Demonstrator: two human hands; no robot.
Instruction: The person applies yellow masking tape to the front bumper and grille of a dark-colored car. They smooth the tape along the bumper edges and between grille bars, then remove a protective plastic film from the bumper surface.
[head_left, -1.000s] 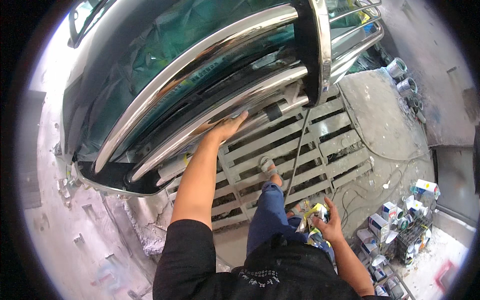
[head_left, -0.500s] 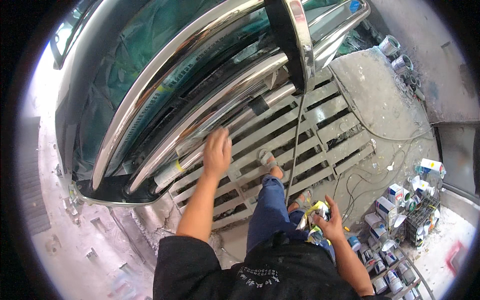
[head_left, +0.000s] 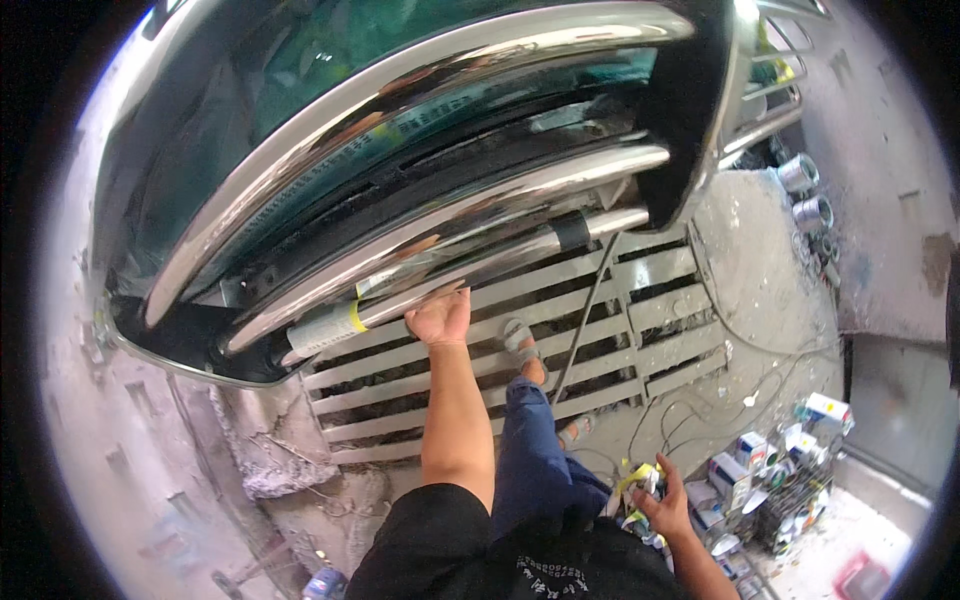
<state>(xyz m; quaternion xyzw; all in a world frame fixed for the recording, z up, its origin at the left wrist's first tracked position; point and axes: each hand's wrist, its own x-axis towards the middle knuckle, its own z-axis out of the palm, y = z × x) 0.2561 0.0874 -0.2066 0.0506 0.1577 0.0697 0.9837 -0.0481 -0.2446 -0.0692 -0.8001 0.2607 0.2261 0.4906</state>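
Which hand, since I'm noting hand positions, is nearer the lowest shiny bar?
Left. The left hand is right at the lowest shiny bar, fingers partly hidden beneath it; the right hand is well away, back by the person's right side.

My left hand [head_left: 442, 318] reaches under the lowest chrome tube [head_left: 505, 260]; my right hand [head_left: 668, 508] holds crumpled yellow-and-white scraps [head_left: 637, 486].

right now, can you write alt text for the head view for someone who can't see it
A person's left hand is at the lowest of three chrome bars, above a slatted platform. Their right hand, lower right, appears to hold a crumpled yellow-and-white bundle, with boxes cluttered beyond it.
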